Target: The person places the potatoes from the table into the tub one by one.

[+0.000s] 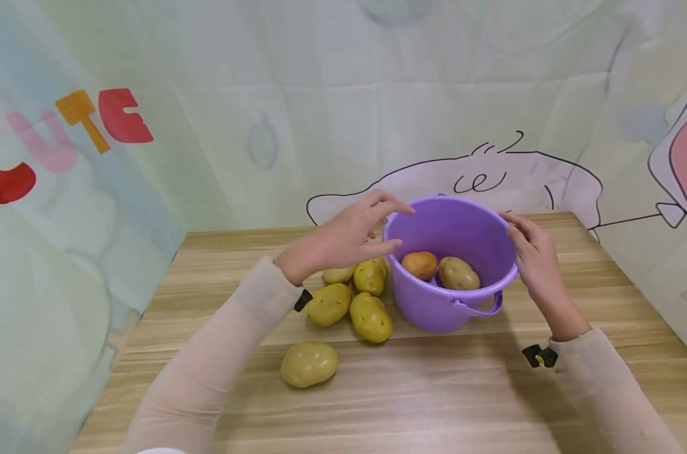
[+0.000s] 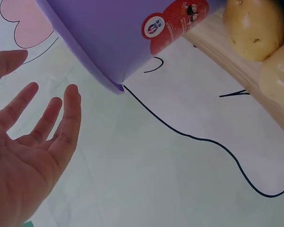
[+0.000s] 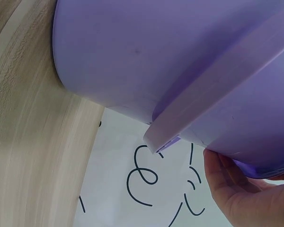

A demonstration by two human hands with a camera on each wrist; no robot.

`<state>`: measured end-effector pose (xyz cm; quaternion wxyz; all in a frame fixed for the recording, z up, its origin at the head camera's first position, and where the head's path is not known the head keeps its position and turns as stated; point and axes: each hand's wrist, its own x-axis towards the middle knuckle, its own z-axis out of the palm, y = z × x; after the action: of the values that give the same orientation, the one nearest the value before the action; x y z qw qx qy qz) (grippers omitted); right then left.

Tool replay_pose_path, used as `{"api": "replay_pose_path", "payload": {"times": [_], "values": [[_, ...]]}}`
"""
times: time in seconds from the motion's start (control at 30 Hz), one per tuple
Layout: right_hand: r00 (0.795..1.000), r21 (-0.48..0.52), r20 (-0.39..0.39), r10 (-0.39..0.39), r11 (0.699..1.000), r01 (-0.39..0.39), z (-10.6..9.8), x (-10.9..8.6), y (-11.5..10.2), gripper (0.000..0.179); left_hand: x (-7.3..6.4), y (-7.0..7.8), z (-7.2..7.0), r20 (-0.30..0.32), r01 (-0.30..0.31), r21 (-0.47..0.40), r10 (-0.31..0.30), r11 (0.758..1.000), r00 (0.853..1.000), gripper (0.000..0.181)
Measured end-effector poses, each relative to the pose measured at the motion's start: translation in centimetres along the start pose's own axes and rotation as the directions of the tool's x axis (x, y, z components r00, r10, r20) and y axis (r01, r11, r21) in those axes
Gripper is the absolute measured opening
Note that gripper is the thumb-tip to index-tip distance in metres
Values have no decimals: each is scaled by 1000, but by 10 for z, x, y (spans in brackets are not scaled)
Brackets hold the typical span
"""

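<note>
A purple bucket [image 1: 434,310] stands on the wooden table, its mouth facing up toward me. Inside lie an orange-brown potato [image 1: 419,265] and a tan potato [image 1: 459,273]. My right hand [image 1: 535,255] holds the bucket's rim on the right side, thumb and fingers on either side of the edge in the right wrist view. At the left of the rim hovers my left hand [image 1: 354,233], fingers spread and slightly bent, nothing in them; the left wrist view shows a gap between this hand [image 2: 35,151] and the bucket [image 2: 109,33]. The bucket's handle [image 1: 485,309] hangs at the front.
Several yellow potatoes [image 1: 371,317] cluster on the table [image 1: 422,397] left of the bucket, partly under my left forearm. Another potato [image 1: 309,364] lies apart, nearer to me. A printed cloth backdrop [image 1: 320,113] rises behind the table and along its sides.
</note>
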<state>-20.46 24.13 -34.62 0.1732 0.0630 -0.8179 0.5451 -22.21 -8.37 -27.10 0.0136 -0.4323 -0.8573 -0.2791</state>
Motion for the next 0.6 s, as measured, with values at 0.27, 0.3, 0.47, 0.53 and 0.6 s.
{"api": "replay_pose_path", "payload": {"times": [0.27, 0.3, 0.47, 0.53, 0.6], "values": [[1000, 1, -5, 6, 1000, -6, 0, -1, -1, 41, -11, -7, -6, -12, 43, 1, -43, 999, 999, 47], [1000, 1, -6, 7, 1000, -7, 0, -1, -1, 41, -13, -8, -7, -15, 43, -1, -43, 999, 999, 47], [1000, -7, -6, 10, 1000, -10, 0, -1, 0, 41, -21, -13, -10, -34, 47, -1, -47, 999, 998, 46], [1000, -10, -3, 13, 1000, -13, 0, -1, 0, 41, -24, -14, -10, -40, 56, 7, -56, 998, 998, 45], [1000, -14, -1, 14, 1000, -14, 0, -1, 0, 41, -28, -16, -11, -41, 69, 17, -68, 997, 997, 44]]}}
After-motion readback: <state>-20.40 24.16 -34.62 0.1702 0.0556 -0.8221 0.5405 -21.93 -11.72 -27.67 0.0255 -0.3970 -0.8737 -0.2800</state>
